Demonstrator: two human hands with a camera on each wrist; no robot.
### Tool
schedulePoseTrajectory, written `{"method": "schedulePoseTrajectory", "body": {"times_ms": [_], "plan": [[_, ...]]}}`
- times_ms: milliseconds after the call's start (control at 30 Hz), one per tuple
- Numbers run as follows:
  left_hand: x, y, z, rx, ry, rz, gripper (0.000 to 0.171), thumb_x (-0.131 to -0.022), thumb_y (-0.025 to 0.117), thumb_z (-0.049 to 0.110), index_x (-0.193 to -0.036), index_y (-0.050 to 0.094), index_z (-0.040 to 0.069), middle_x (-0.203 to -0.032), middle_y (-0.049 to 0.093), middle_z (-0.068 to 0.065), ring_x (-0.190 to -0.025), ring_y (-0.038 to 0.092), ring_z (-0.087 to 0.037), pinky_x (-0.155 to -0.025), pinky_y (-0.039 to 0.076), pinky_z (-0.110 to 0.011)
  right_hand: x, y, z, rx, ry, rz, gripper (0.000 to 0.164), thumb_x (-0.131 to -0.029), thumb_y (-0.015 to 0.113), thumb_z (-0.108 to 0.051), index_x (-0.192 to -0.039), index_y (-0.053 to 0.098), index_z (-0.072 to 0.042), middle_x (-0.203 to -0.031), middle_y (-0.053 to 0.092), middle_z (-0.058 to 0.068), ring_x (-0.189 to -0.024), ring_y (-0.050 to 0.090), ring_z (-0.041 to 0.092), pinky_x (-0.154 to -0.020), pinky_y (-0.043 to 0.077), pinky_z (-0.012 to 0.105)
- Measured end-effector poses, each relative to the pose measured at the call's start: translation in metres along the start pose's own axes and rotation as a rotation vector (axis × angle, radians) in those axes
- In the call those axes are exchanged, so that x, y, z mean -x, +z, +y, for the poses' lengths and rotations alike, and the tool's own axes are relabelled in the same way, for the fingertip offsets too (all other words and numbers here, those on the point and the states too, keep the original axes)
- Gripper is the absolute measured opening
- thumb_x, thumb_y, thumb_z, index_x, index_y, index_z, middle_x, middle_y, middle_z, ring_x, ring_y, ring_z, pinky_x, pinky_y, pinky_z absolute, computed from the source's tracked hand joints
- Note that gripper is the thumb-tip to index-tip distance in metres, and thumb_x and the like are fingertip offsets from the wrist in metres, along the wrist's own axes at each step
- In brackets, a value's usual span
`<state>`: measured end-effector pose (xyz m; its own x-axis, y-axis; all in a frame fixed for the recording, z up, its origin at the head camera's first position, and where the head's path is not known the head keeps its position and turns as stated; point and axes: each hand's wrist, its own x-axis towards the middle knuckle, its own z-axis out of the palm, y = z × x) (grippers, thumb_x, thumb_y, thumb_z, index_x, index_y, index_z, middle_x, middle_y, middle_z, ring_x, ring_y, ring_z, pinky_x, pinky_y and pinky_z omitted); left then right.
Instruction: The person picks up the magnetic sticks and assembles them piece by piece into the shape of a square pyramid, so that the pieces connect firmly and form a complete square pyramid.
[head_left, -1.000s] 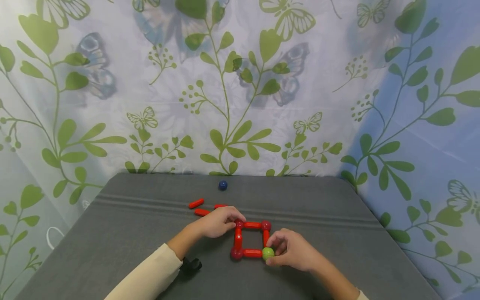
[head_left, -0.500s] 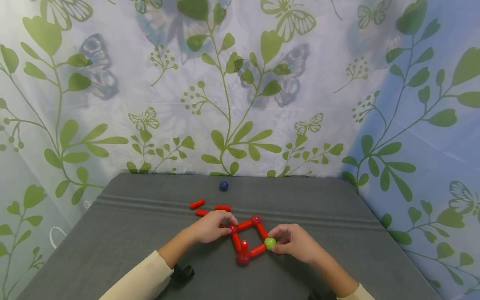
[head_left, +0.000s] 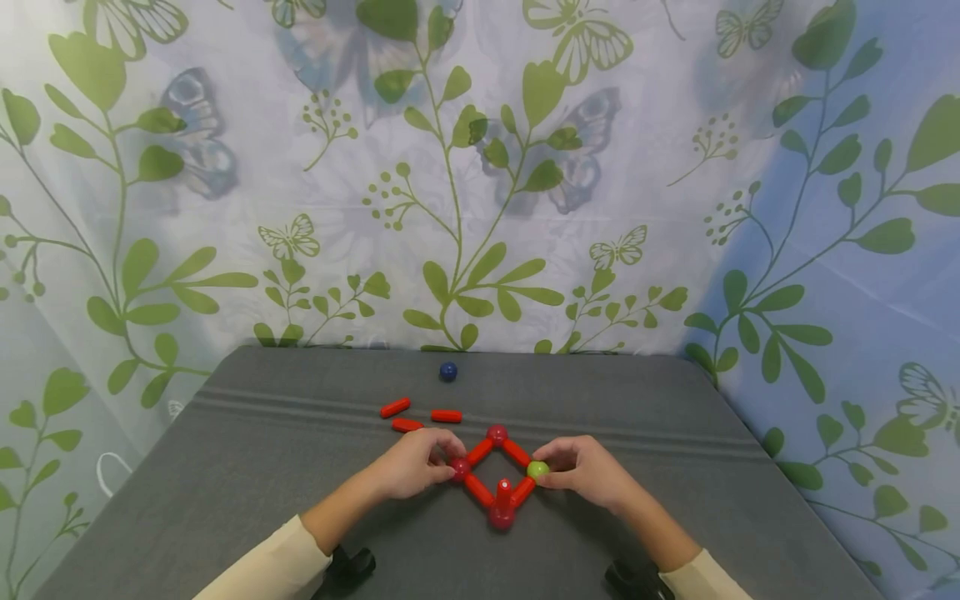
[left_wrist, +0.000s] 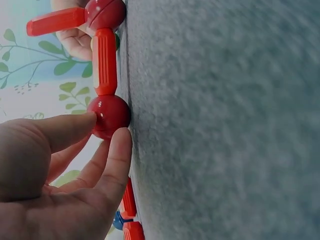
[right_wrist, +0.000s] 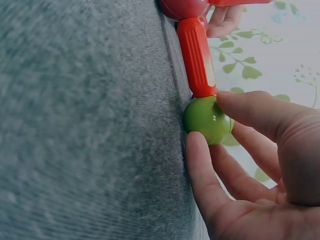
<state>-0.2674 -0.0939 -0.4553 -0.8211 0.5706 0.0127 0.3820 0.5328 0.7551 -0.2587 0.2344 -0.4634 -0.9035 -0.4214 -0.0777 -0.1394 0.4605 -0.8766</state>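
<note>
A four-sided frame of red rods (head_left: 479,490) joined by balls lies on the grey table, turned like a diamond. My left hand (head_left: 417,463) pinches the red ball (left_wrist: 111,116) at its left corner between thumb and fingers. At the right corner, my right hand (head_left: 587,469) pinches a green ball (right_wrist: 206,119). Another red ball (head_left: 497,434) forms the far corner. From the near red ball (head_left: 502,517) an extra red rod (head_left: 505,492) sticks upward, and both wrist views show it at the top edge.
Several loose red rods, one of them a short rod (head_left: 446,416), lie beyond my left hand. A blue ball (head_left: 448,372) sits near the far edge of the grey table (head_left: 300,400). Behind it hangs a leaf-patterned curtain (head_left: 480,208).
The frame has turned from a square facing me to a diamond. My left hand came nearer and left with its ball, while my right hand moved farther away with the green one.
</note>
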Motion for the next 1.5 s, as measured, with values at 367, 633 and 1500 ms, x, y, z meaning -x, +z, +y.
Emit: {"method": "schedulePoseTrajectory", "body": {"times_ms": [367,633,1500], "plan": [[0.002,-0.009,-0.012,-0.066,0.032,0.063,0.021,-0.094,0.072,0.006,-0.115,0.07,0.009,-0.107,0.07,-0.006,-0.089,0.066,-0.016,-0.073,0.054,-0.029,0.0,0.001,0.001,0.013,-0.024,0.016,0.031,-0.086,0.082,-0.014,-0.115,0.074,-0.005,-0.106,0.075,0.012,-0.094,0.066,0.021,-0.07,0.054,0.027],[0.007,-0.03,-0.023,-0.11,0.054,0.155,0.02,-0.095,0.07,0.005,-0.115,0.069,0.005,-0.108,0.071,-0.01,-0.096,0.068,-0.02,-0.08,0.056,-0.031,-0.002,0.001,0.006,0.031,-0.017,0.005,0.034,-0.085,0.084,-0.017,-0.116,0.075,-0.008,-0.109,0.075,0.009,-0.097,0.067,0.022,-0.074,0.055,0.026],[-0.013,-0.067,-0.061,-0.179,-0.029,0.135,0.027,-0.086,0.082,0.008,-0.112,0.075,0.009,-0.108,0.073,-0.002,-0.102,0.067,-0.021,-0.093,0.055,-0.047,-0.004,-0.002,0.006,0.05,-0.021,-0.074,0.035,-0.089,0.081,-0.016,-0.121,0.072,-0.007,-0.114,0.073,0.009,-0.096,0.066,0.017,-0.074,0.055,0.026]]}}
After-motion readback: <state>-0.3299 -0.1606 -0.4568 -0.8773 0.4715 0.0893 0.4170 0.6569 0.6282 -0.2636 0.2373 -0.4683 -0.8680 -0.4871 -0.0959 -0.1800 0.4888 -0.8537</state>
